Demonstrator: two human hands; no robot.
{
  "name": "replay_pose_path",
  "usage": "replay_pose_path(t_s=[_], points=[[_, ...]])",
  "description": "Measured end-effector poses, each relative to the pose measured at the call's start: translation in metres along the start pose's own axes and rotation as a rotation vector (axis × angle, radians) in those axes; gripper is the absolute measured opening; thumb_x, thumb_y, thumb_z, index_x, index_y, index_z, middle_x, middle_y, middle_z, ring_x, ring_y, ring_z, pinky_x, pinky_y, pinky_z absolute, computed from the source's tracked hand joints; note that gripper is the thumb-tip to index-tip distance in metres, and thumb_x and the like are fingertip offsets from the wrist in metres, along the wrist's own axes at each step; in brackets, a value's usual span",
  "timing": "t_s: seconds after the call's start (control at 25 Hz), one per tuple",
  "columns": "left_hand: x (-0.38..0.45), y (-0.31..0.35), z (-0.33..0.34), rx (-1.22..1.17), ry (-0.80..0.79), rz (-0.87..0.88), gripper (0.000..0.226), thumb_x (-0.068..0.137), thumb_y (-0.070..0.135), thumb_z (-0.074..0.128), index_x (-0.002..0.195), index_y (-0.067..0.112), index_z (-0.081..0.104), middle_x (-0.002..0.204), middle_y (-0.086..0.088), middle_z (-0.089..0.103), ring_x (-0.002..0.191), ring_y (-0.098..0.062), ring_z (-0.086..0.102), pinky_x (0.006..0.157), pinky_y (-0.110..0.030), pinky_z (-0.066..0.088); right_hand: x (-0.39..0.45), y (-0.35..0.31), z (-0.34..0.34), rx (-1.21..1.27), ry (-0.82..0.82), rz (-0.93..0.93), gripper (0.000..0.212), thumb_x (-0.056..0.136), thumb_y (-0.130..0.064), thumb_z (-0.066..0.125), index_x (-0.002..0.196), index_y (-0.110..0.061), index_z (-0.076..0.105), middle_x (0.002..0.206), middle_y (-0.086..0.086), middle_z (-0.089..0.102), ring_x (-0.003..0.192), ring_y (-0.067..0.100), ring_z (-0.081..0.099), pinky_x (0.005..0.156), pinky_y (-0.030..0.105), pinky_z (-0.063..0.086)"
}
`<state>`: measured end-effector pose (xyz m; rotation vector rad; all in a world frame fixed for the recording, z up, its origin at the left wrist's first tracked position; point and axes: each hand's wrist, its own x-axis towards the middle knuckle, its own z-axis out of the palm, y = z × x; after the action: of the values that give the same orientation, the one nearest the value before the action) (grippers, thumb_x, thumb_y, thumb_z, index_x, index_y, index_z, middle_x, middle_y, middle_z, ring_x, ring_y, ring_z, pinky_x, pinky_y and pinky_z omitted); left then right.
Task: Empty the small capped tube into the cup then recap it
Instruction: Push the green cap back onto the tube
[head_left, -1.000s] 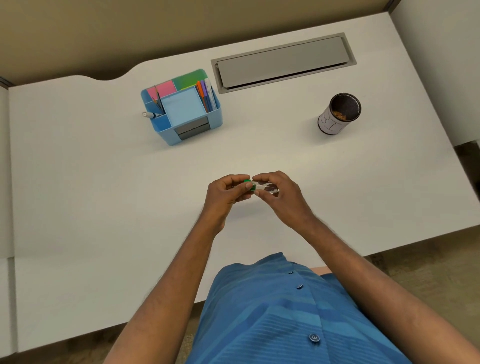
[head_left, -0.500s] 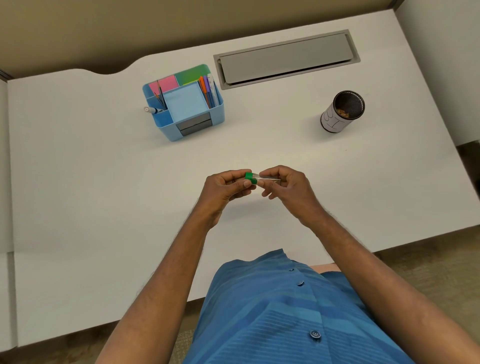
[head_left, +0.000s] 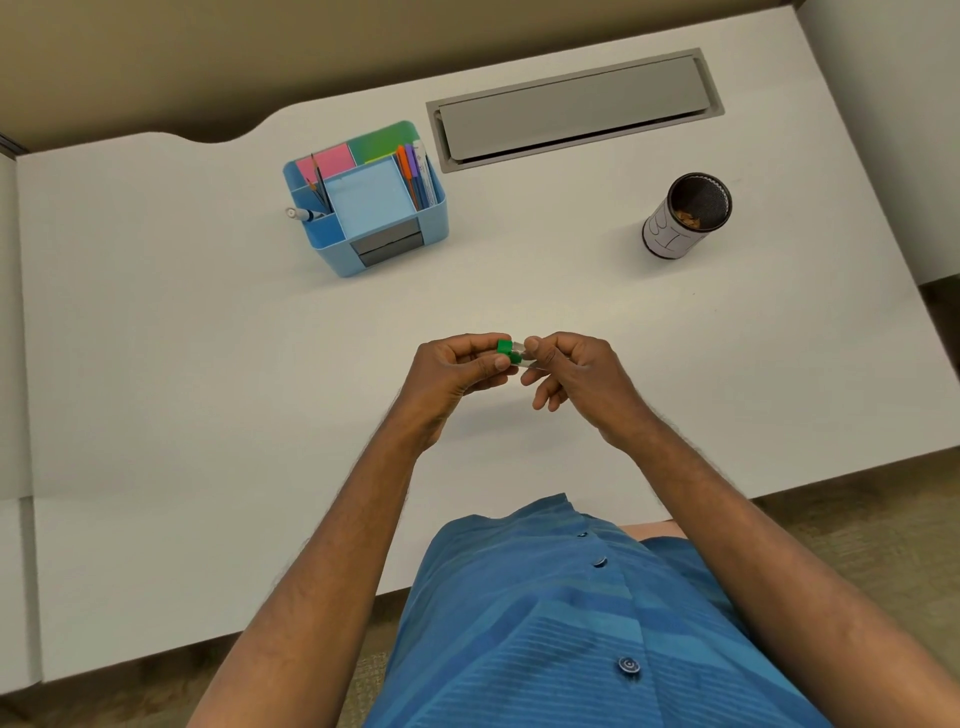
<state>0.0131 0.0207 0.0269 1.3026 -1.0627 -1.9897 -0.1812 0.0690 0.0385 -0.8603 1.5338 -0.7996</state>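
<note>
Far left on the white desk stands a blue organiser with sticky notes, pens and a marker, well apart from the work and in nobody's way. Nearer the middle, the left hand pinches the green cap between thumb and fingertips, a narrow grip closed on the cap. Just to its right, the right hand holds the small clear tube in a tight pinch, most of the tube hidden under the fingers. Both hands hover above the desk near its front edge. Whether the cap is fully on, loosened or just off cannot be told; it sits touching the tube's mouth.

The likely risk is a spill: the tube lies close to level, so if the cap comes free with a jerk, the contents could scatter on the desk rather than reach the cup. The small cap could also slip from the fingertips and roll away, which would hinder recapping.

Behind, a grey cable hatch is set flush in the desk. Further right stands the dark mesh cup, upright, with brownish bits inside, well apart from the hands. Nothing lies between hands and cup.
</note>
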Motion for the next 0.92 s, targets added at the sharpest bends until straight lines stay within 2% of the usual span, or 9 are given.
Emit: replay_pose_path(t_s=[0.32, 0.52, 0.68, 0.76, 0.84, 0.92], points=[[0.002, 0.004, 0.002, 0.084, -0.003, 0.002, 0.022, 0.090, 0.008, 0.076, 0.108, 0.020, 0.079, 0.099, -0.003, 0.084, 0.095, -0.024, 0.080, 0.080, -0.026, 0.063, 0.001, -0.001, -0.003, 0.012, -0.020, 0.021, 0.033, 0.101, -0.037, 0.062, 0.102, -0.007, 0.074, 0.080, 0.004, 0.078, 0.057, 0.016, 0.070, 0.051, 0.022, 0.054], [0.003, 0.009, -0.006, 0.119, 0.004, 0.017, 0.023, 0.090, 0.007, 0.076, 0.108, 0.022, 0.080, 0.101, -0.004, 0.083, 0.094, -0.025, 0.080, 0.080, -0.027, 0.064, 0.008, -0.003, -0.002, -0.003, -0.085, 0.000, 0.028, 0.100, -0.038, 0.063, 0.101, -0.013, 0.073, 0.085, 0.003, 0.079, 0.066, 0.014, 0.072, 0.058, 0.022, 0.055], [0.007, 0.018, -0.020, 0.145, 0.057, 0.043, 0.031, 0.090, 0.006, 0.075, 0.110, 0.029, 0.079, 0.104, 0.002, 0.083, 0.095, -0.019, 0.078, 0.082, -0.026, 0.063, 0.025, -0.013, 0.006, -0.197, -0.170, -0.114, 0.015, 0.096, -0.041, 0.068, 0.102, -0.027, 0.071, 0.096, -0.009, 0.078, 0.087, 0.003, 0.072, 0.075, 0.022, 0.054], [0.009, 0.026, -0.028, 0.136, 0.089, 0.062, 0.033, 0.089, 0.005, 0.076, 0.110, 0.031, 0.078, 0.102, 0.005, 0.083, 0.093, -0.016, 0.078, 0.079, -0.022, 0.062, 0.039, -0.023, 0.015, -0.252, -0.194, -0.170, 0.011, 0.094, -0.037, 0.071, 0.104, -0.033, 0.069, 0.099, -0.013, 0.076, 0.093, 0.004, 0.070, 0.079, 0.025, 0.055], [0.014, 0.034, -0.036, 0.119, 0.137, 0.090, 0.033, 0.089, 0.005, 0.076, 0.111, 0.030, 0.078, 0.103, 0.007, 0.083, 0.095, -0.015, 0.078, 0.078, -0.021, 0.061, 0.054, -0.035, 0.028, -0.349, -0.211, -0.251, 0.019, 0.094, -0.033, 0.071, 0.111, -0.036, 0.063, 0.102, -0.015, 0.074, 0.097, 0.005, 0.068, 0.080, 0.026, 0.054], [0.022, 0.044, -0.047, 0.078, 0.252, 0.111, 0.032, 0.090, 0.008, 0.076, 0.116, 0.027, 0.077, 0.108, 0.001, 0.081, 0.099, -0.020, 0.078, 0.083, -0.027, 0.063, 0.073, -0.053, 0.043, -0.474, -0.208, -0.365, 0.030, 0.096, -0.030, 0.068, 0.122, -0.036, 0.053, 0.106, -0.019, 0.069, 0.100, 0.006, 0.067, 0.082, 0.026, 0.055]])
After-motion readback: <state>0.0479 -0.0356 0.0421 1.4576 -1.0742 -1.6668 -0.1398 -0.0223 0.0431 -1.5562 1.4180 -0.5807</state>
